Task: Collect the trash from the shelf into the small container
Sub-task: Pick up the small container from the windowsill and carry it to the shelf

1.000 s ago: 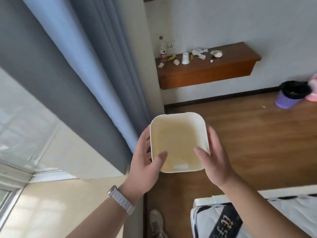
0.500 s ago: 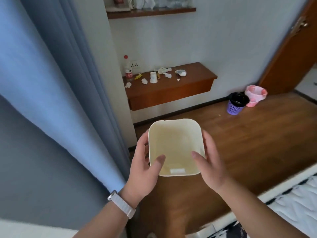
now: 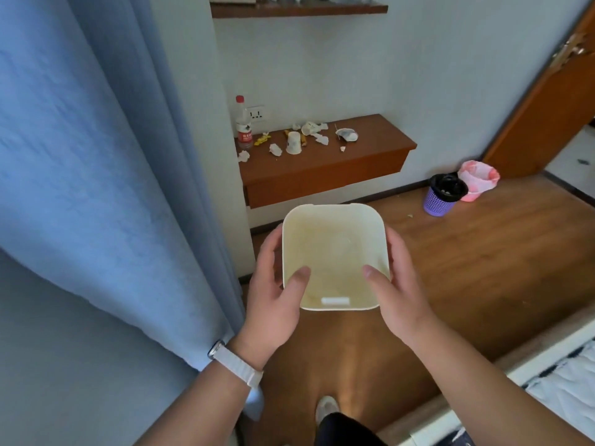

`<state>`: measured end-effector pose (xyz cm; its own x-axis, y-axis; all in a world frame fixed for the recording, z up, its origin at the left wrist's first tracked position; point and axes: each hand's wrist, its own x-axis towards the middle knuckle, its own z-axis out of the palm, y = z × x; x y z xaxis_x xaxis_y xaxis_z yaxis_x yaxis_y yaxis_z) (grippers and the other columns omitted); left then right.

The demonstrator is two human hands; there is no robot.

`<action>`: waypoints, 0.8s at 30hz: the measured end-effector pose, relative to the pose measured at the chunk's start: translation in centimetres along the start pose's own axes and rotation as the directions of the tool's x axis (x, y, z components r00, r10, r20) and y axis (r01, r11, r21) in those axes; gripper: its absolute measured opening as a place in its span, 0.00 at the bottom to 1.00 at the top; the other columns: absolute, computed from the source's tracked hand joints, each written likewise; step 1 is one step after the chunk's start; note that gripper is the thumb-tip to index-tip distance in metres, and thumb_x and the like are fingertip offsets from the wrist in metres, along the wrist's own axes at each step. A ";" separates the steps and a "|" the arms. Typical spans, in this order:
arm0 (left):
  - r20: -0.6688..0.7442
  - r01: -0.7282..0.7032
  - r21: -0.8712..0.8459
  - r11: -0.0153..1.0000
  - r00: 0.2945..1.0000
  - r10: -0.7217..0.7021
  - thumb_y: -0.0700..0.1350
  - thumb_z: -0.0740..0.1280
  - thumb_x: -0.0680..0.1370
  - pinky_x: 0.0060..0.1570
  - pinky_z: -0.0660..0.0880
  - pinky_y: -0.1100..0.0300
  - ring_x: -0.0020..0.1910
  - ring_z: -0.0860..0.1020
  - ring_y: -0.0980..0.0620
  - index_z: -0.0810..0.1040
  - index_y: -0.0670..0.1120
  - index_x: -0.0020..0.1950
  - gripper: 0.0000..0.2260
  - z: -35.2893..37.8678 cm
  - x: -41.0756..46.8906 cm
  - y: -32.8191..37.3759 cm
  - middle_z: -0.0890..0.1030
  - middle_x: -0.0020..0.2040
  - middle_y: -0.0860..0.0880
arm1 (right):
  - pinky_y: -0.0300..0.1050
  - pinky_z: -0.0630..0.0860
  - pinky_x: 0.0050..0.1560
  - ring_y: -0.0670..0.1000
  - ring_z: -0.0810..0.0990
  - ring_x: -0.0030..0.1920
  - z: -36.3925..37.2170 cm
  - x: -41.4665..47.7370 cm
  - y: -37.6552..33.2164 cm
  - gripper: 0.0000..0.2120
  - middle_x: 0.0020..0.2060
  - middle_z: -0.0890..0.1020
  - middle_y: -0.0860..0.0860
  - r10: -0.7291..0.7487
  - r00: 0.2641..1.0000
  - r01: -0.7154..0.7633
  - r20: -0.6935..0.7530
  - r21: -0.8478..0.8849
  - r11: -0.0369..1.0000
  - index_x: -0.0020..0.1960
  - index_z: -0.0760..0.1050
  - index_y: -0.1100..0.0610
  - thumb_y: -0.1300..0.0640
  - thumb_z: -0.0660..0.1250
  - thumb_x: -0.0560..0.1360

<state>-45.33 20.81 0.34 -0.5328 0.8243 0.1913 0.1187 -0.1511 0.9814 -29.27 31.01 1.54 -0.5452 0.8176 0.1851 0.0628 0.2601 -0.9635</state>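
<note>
I hold a small cream square container (image 3: 335,252), empty inside, in front of me over the wooden floor. My left hand (image 3: 273,297) grips its left side and my right hand (image 3: 397,291) its right side, thumbs over the rim. Ahead, a brown wall-mounted shelf (image 3: 370,156) carries scattered trash: an upturned white paper cup (image 3: 294,142), crumpled white paper bits (image 3: 314,128), a yellow wrapper (image 3: 261,140), a crushed cup (image 3: 347,134) and a clear bottle with a red cap (image 3: 243,127).
A blue curtain (image 3: 112,172) hangs at my left. On the floor to the right stand a purple bin with a black liner (image 3: 442,196) and a pink bin (image 3: 477,180). An orange door (image 3: 547,101) is far right, a bed edge (image 3: 547,375) lower right, an upper shelf (image 3: 299,9) above.
The view has swung right and come level, and the shelf has come closer and larger. Both hands have kept the same hold on the container.
</note>
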 end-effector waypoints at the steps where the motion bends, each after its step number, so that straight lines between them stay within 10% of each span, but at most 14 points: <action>1: -0.009 0.014 0.003 1.000 1.000 -0.014 0.55 0.65 0.72 0.55 0.77 0.62 0.65 0.73 0.56 0.65 0.61 0.71 0.27 -0.1 0.5 -0.2 0.73 0.65 0.60 | 0.46 0.76 0.61 0.44 0.74 0.63 0.2 0.6 0.2 0.29 0.61 0.75 0.37 0.004 1.000 -0.004 0.005 0.020 1.000 0.70 0.62 0.44 0.56 0.65 0.71; 24: 0.132 0.056 0.145 0.988 0.988 -0.075 0.38 0.65 0.78 0.49 0.77 0.68 0.60 0.72 0.64 0.65 0.64 0.68 0.26 23.2 23.9 -1.7 0.73 0.61 0.63 | 0.37 0.76 0.54 0.43 0.73 0.63 -21.3 21.2 9.5 0.29 0.62 0.74 0.37 0.014 0.987 0.001 -0.163 0.090 0.996 0.69 0.64 0.42 0.53 0.64 0.70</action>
<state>-38.78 53.43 2.87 -0.4245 0.8984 0.1127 0.2089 -0.0240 0.9776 -22.40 61.75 0.44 -0.4007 0.8939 0.2009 -0.0128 0.2138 -0.9768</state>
